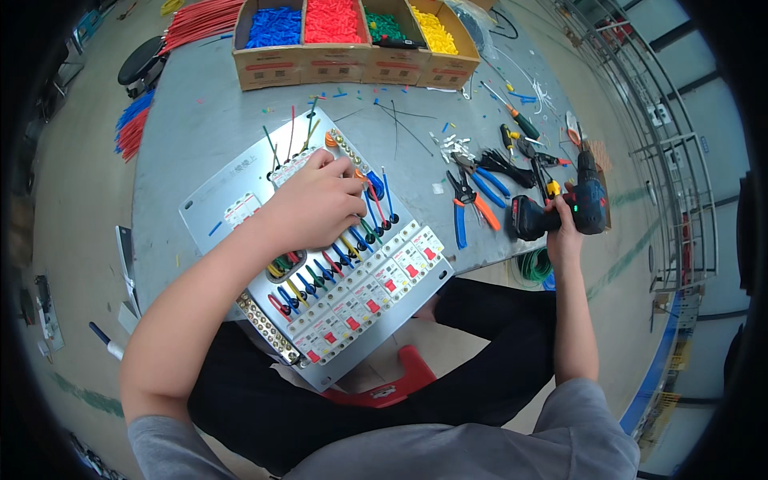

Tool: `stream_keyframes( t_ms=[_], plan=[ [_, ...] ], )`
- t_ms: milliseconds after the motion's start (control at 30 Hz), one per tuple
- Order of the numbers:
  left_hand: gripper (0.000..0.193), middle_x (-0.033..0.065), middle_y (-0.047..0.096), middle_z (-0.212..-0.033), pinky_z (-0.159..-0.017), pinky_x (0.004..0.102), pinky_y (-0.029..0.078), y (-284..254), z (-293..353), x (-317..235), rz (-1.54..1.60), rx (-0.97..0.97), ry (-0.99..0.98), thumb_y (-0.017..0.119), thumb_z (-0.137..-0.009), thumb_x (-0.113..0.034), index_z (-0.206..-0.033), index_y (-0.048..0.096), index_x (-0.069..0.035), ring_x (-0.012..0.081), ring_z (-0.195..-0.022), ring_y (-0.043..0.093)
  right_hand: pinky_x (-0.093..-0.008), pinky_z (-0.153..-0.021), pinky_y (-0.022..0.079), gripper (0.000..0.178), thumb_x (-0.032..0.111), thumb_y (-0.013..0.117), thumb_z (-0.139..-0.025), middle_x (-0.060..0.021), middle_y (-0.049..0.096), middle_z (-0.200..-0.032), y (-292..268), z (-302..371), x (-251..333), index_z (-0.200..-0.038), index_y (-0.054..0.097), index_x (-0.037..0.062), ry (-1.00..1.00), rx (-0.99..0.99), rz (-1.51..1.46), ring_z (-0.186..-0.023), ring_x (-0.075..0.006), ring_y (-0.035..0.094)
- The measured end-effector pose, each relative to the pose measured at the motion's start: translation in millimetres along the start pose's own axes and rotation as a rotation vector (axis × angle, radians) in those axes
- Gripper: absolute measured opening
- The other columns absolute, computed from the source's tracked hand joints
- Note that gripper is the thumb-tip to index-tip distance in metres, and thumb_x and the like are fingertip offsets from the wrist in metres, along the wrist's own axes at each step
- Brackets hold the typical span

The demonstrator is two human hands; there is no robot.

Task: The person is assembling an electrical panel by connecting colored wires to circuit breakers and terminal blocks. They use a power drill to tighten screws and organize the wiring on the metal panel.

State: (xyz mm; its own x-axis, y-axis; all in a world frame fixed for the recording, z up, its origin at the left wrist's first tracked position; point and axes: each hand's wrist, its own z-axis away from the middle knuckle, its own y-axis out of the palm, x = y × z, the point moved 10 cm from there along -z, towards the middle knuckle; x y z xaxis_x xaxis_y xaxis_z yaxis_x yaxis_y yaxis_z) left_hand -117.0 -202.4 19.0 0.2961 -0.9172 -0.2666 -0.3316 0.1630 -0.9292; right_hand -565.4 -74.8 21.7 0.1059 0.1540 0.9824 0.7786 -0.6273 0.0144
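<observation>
A metal panel [216, 188] lies tilted across the table's front edge and over my lap. It bears a row of circuit breakers [373, 306] with red switches, short coloured wires [326, 270] coming out of holes, and brass terminal bars [266, 330]. My left hand [318, 200] is over the upper middle of the panel, its fingers curled down by the wires. Whatever its fingertips hold is hidden under the hand. Off the panel to the right, my right hand [566, 234] is closed round the handle of a cordless drill [590, 198], its bit pointing away from me.
Cardboard bins [344, 68] of blue, red, green and yellow caps stand at the back. Right of the panel lie wire strippers [472, 206], blue-handled pliers [484, 180], a screwdriver [524, 124] and black cable ties [508, 166]. Red wires [200, 24] lie at the far left corner.
</observation>
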Motion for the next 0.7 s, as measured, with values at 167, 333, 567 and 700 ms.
stream_keyframes(
  t_ms=[167, 333, 567, 700],
  plan=[
    [0.010, -0.0045, 0.074, -0.092, -0.109, 0.0396, 0.042, 1, -8, -5, -0.009, -0.025, 0.049, 0.085, -0.090, -0.027, -0.095, 0.086, -0.018, 0.0180, -0.110, 0.064, -0.0335, -0.095, 0.050, 0.047, 0.010, 0.075, -0.104, -0.0035, 0.062, -0.105, -2, 4, -18, -0.146, 0.056, 0.0010, -0.057, 0.020, -0.022, -0.096, -0.0141, 0.061],
    [0.008, -0.0059, 0.072, -0.084, -0.103, 0.0382, 0.042, 4, -7, -7, -0.069, -0.011, 0.068, 0.084, -0.090, -0.027, -0.092, 0.086, -0.020, 0.0170, -0.103, 0.063, -0.0332, -0.097, 0.051, 0.047, 0.011, 0.076, -0.104, -0.0039, 0.063, -0.108, 1, 0, -27, -0.145, 0.056, 0.0009, 0.016, 0.057, 0.032, -0.099, -0.0137, 0.063],
    [0.009, -0.0051, 0.074, -0.090, -0.104, 0.0371, 0.042, 11, -11, -4, -0.054, -0.022, 0.078, 0.080, -0.088, -0.015, -0.092, 0.086, -0.019, 0.0174, -0.107, 0.063, -0.0335, -0.101, 0.050, 0.066, 0.020, 0.086, -0.094, -0.0054, 0.064, -0.118, -34, 3, -28, -0.150, 0.055, 0.0022, 0.064, 0.133, 0.546, -0.106, -0.0153, 0.064],
    [0.019, 0.0040, 0.076, -0.118, -0.113, 0.0393, 0.041, 3, -5, 0, -0.090, 0.014, 0.037, 0.079, -0.084, -0.012, -0.100, 0.088, -0.015, 0.0236, -0.128, 0.060, -0.0297, -0.106, 0.046, 0.087, 0.021, 0.092, -0.086, -0.0099, 0.062, -0.134, -37, 37, -26, -0.159, 0.047, 0.0037, 0.388, 0.296, 1.049, -0.123, -0.0141, 0.059]
  ],
)
